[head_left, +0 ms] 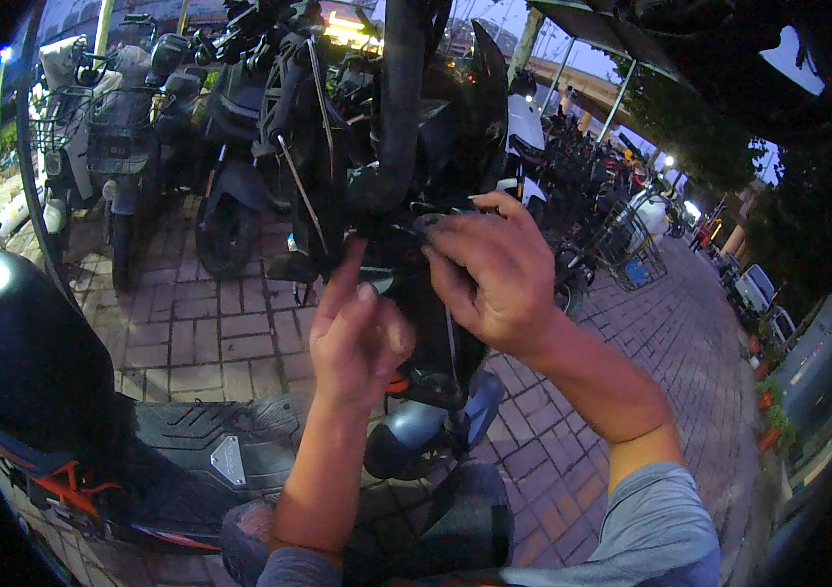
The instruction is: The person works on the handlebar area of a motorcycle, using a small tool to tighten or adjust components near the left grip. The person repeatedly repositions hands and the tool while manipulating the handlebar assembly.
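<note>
In front of me stands a dark scooter, its front column (pixel 401 117) rising past my hands. My left hand (pixel 357 338) has its index finger stretched up to a dark part of this front; the thumb stands apart and the other fingers are curled, with nothing seen in them. Higher and to the right, my right hand (pixel 499 264) pinches at the same dark area with bent fingers. What lies between its fingertips is too dark to make out. Below the hands is a shiny grey-blue fender (pixel 411 435). A ribbed black footboard (pixel 210 426) extends to the left.
A rounded black seat (pixel 24 333) fills the left side. Several parked scooters (pixel 127 127), some with wire baskets, line the far side. A basket with something blue (pixel 636 259) is at the right. Brick paving (pixel 622 401) lies underneath, and potted plants (pixel 773 421) edge it.
</note>
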The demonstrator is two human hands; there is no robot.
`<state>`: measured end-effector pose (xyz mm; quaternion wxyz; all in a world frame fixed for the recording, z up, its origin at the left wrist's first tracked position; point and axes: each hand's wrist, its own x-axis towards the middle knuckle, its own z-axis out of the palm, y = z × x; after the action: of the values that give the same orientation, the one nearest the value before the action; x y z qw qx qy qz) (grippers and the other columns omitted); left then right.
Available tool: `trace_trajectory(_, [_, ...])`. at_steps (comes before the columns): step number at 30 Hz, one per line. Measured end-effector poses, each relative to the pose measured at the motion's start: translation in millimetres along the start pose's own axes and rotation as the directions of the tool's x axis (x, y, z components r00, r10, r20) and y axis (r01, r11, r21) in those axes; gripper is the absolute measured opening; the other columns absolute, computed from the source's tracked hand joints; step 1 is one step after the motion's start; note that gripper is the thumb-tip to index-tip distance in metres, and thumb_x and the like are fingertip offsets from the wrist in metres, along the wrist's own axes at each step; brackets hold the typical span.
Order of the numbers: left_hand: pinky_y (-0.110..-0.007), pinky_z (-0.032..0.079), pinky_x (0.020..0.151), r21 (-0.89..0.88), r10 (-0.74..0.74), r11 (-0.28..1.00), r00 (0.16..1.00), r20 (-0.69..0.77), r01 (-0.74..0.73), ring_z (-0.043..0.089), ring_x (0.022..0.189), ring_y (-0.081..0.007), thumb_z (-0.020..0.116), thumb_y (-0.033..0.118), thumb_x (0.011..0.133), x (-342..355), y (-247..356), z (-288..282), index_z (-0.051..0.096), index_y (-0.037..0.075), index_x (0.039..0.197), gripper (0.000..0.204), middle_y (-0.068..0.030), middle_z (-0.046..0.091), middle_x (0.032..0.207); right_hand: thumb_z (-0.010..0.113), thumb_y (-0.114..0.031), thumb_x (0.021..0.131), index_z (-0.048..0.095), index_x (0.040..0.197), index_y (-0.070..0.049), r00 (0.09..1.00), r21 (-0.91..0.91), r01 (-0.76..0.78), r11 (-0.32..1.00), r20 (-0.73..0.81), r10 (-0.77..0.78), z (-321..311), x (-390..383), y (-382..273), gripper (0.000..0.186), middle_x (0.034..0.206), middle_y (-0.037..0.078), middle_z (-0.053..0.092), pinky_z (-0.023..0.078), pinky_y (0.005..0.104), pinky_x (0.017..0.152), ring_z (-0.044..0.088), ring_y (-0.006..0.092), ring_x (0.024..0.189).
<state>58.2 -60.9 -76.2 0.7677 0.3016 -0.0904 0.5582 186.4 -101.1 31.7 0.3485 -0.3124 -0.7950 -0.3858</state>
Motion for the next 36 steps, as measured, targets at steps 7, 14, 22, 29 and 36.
trace_trajectory(7, [-0.022,0.029,0.036,0.002,0.003,1.0,1.0,0.016,-0.003,0.033,0.032,-0.0096,0.04,0.023,0.098,0.1,-0.7,-0.5,0.032,0.015,0.146,0.049,-0.0043,0.046,0.05,0.072,0.001,0.073,0.064,0.089,-0.007,1.0,0.042,0.001,0.999,0.021,-0.002,2.8,-10.3,-3.0,0.02,0.091,0.008,0.069,0.028,0.0539,0.102,0.068,0.0256,0.094])
trace_trajectory(14, [-0.023,0.03,0.035,-0.008,0.01,1.0,1.0,0.03,-0.01,0.032,0.032,-0.0105,0.04,0.022,0.098,0.3,-1.2,-1.9,0.032,0.016,0.146,0.05,-0.0042,0.046,0.05,0.073,0.0,0.073,0.066,0.093,-0.008,0.996,0.039,-0.086,0.996,0.04,0.084,0.7,-11.4,-5.3,0.023,0.091,0.005,0.069,0.027,0.0522,0.101,0.065,0.0262,0.099])
trace_trajectory(22, [-0.024,0.031,0.038,-0.057,-0.001,0.998,1.0,0.026,0.003,0.035,0.034,-0.0114,0.043,0.02,0.097,-0.9,0.2,-1.8,0.029,0.015,0.147,0.053,-0.0058,0.048,0.051,0.073,-0.002,0.073,0.063,0.093,-0.004,0.997,0.128,-0.082,0.988,0.021,0.08,8.3,2.1,8.0,0.023,0.086,0.011,0.064,0.049,0.0426,0.076,0.063,0.0306,0.086])
trace_trajectory(29, [-0.025,0.031,0.038,-0.049,0.005,0.999,0.998,0.056,-0.002,0.034,0.033,-0.0109,0.043,0.021,0.097,-0.2,-0.9,-1.8,0.029,0.014,0.147,0.053,-0.0056,0.047,0.051,0.074,-0.003,0.072,0.063,0.091,-0.003,0.991,0.166,-0.128,0.978,0.06,0.12,7.2,9.5,5.6,0.022,0.085,0.013,0.063,0.051,0.0414,0.07,0.062,0.0327,0.082])
trace_trajectory(36, [-0.023,0.031,0.038,-0.019,-0.007,1.0,1.0,0.017,0.007,0.033,0.032,-0.0105,0.04,0.022,0.098,-0.4,0.6,0.9,0.027,0.013,0.147,0.052,-0.005,0.045,0.049,0.072,0.004,0.071,0.064,0.091,-0.002,0.996,0.148,-0.066,0.987,0.074,0.055,2.7,4.0,8.6,0.023,0.085,0.012,0.065,0.05,0.0396,0.072,0.063,0.0298,0.078])
